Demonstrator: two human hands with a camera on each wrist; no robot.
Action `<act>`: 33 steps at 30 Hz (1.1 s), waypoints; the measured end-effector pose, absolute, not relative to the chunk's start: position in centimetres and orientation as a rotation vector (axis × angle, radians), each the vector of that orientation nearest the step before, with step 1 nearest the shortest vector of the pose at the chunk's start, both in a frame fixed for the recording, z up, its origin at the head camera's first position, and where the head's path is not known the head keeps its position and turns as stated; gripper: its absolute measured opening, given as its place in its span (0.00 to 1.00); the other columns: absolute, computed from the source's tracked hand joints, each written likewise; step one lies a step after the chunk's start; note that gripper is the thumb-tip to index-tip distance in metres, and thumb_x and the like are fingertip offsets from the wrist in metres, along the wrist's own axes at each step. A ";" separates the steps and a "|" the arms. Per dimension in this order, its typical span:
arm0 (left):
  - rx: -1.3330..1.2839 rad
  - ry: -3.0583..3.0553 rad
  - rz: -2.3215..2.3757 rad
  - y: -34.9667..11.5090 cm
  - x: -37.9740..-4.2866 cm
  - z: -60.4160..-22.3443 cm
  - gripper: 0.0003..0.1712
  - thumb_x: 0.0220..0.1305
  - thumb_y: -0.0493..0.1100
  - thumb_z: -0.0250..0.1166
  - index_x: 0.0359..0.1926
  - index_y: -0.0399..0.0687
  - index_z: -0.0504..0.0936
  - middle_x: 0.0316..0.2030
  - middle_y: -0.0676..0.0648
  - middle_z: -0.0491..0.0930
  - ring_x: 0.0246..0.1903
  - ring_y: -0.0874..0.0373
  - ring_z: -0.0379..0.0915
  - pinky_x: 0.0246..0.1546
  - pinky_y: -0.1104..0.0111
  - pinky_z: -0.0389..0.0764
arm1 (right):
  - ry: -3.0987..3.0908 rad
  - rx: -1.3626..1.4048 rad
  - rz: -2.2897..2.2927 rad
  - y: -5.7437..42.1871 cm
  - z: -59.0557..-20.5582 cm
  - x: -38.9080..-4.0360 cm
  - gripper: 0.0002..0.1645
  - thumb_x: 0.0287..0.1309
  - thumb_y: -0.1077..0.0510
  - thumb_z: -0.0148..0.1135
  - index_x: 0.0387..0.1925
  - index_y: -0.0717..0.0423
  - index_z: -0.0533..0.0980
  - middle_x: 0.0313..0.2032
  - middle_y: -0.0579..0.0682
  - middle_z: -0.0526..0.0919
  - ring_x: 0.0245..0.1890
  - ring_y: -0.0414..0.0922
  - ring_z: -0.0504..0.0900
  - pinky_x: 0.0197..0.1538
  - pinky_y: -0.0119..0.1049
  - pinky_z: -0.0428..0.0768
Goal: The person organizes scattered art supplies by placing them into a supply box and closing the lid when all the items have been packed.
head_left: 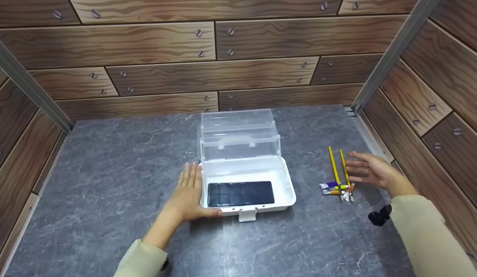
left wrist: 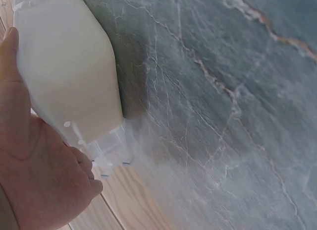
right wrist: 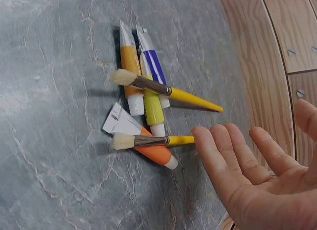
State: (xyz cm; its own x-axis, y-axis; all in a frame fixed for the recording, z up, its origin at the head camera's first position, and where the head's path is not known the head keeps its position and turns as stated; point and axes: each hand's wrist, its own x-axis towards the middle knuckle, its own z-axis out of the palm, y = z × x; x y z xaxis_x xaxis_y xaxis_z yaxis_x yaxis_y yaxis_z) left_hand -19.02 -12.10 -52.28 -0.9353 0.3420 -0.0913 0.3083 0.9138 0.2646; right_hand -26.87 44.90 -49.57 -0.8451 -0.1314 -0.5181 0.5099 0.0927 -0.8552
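Observation:
A white plastic box (head_left: pixel 288 192) stands on the table with its clear lid (head_left: pixel 238 132) raised at the back. Inside lies a flat, dark, rectangular piece (head_left: pixel 240 193) with a shiny top. My left hand (head_left: pixel 187 196) rests against the box's left side, fingers straight, thumb along the front rim. To the right, my right hand (head_left: pixel 373 173) holds nothing, its fingers spread beside two yellow-handled paintbrushes (head_left: pixel 333 165). In the right wrist view, the brushes lie across several paint tubes: ochre (right wrist: pixel 130 61), purple (right wrist: pixel 156 66), yellow (right wrist: pixel 153 111) and orange (right wrist: pixel 156 153). The fingertips overlap the nearer brush handle (right wrist: pixel 182 139).
The grey marbled table (head_left: pixel 119 161) is bounded by wood-patterned walls (head_left: pixel 161 42) at the back and sides. Metal posts (head_left: pixel 392 50) run up the corners. A white latch (head_left: pixel 247 215) hangs at the box's front. A small black object (head_left: pixel 379 216) shows beside the right sleeve.

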 end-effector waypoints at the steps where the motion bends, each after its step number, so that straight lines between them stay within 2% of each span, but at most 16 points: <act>1: 0.501 2.941 0.375 -12.1 -19.0 -52.3 0.90 0.31 0.93 0.56 0.77 0.32 0.34 0.76 0.32 0.25 0.77 0.36 0.23 0.77 0.52 0.38 | 1.903 0.375 -1.808 44.9 -49.7 -26.9 0.48 0.71 0.40 0.53 0.78 0.59 0.46 0.52 0.46 0.80 0.54 0.44 0.81 0.64 0.51 0.77; 7: 0.490 2.942 0.371 -12.1 -18.9 -52.2 0.90 0.31 0.92 0.57 0.77 0.32 0.35 0.76 0.33 0.26 0.77 0.37 0.24 0.77 0.52 0.39 | 1.870 0.361 -1.840 45.0 -49.9 -27.2 0.44 0.72 0.44 0.54 0.76 0.60 0.48 0.47 0.44 0.83 0.52 0.44 0.82 0.64 0.49 0.78; 12: 0.502 2.957 0.323 -12.0 -19.0 -52.0 0.90 0.32 0.92 0.58 0.77 0.32 0.36 0.76 0.34 0.25 0.77 0.40 0.22 0.77 0.53 0.38 | 1.878 0.372 -1.815 45.3 -50.4 -27.7 0.50 0.70 0.43 0.57 0.78 0.61 0.44 0.46 0.42 0.84 0.51 0.41 0.83 0.61 0.44 0.80; 17: 0.509 2.969 0.302 -12.0 -19.0 -51.9 0.89 0.32 0.91 0.58 0.77 0.32 0.35 0.76 0.34 0.24 0.77 0.40 0.21 0.77 0.53 0.37 | 1.883 0.366 -1.819 45.7 -50.8 -28.3 0.44 0.68 0.44 0.60 0.75 0.58 0.55 0.46 0.41 0.86 0.50 0.41 0.85 0.59 0.42 0.82; 20: 0.511 2.972 0.302 -12.0 -19.0 -51.9 0.89 0.33 0.91 0.59 0.77 0.32 0.35 0.76 0.34 0.24 0.77 0.39 0.23 0.77 0.53 0.37 | 1.903 0.394 -1.814 45.7 -50.8 -28.3 0.46 0.68 0.45 0.60 0.76 0.61 0.52 0.43 0.39 0.86 0.47 0.40 0.85 0.58 0.40 0.82; 24: 0.509 2.974 0.270 -12.0 -19.1 -51.9 0.90 0.32 0.92 0.56 0.77 0.32 0.35 0.76 0.34 0.25 0.77 0.38 0.24 0.77 0.53 0.37 | 1.927 0.427 -1.766 45.4 -50.6 -28.1 0.51 0.71 0.47 0.57 0.78 0.65 0.41 0.40 0.38 0.86 0.45 0.38 0.85 0.58 0.38 0.82; 29: 0.509 2.965 0.246 -12.0 -19.1 -51.9 0.91 0.30 0.95 0.50 0.77 0.33 0.33 0.76 0.34 0.23 0.77 0.38 0.23 0.77 0.53 0.37 | 1.933 0.477 -1.734 45.1 -50.6 -27.9 0.48 0.73 0.49 0.54 0.78 0.63 0.40 0.38 0.37 0.86 0.44 0.37 0.85 0.58 0.39 0.82; 33: 0.512 2.962 0.266 -11.9 -19.0 -51.8 0.91 0.30 0.95 0.51 0.77 0.32 0.34 0.76 0.34 0.23 0.77 0.38 0.23 0.77 0.53 0.37 | 1.934 0.475 -1.732 45.4 -51.2 -28.0 0.46 0.72 0.49 0.55 0.77 0.64 0.44 0.40 0.39 0.86 0.44 0.38 0.85 0.58 0.40 0.82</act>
State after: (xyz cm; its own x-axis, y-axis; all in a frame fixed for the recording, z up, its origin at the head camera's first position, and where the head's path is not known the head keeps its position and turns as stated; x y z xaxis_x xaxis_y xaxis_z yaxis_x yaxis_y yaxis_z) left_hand -19.02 -11.95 -51.81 -0.9350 0.3428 -0.0913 0.3210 0.9271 0.1933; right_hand -28.02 45.36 -51.17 -0.8158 -0.0683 -0.5743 0.5633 0.1312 -0.8158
